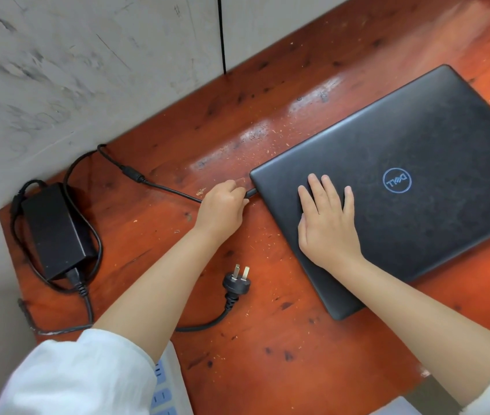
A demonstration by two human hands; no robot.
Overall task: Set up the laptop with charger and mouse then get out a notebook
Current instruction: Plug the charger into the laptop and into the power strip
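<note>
head view: a closed black laptop [402, 187] lies flat on the red-brown wooden tabletop [267, 354], turned at an angle, its round logo facing up. the right hand [327, 223] rests palm down on the lid near the left edge, fingers [326, 187] stretched out flat and slightly spread, holding nothing. the left hand [222, 205] sits just beside the laptop's left edge, its fingers [242, 194] curled and pinched around the charger connector [251, 192], whose tip meets the laptop's side. from the hand a thin cable [162, 188] runs back to the black charger brick [55, 232], which lies near the tabletop's far left corner with cord looped around it. the wall plug [236, 281] lies loose on the tabletop between the two forearms, prongs up. a white power strip [162, 390] shows partly under the left sleeve [82, 375].
</note>
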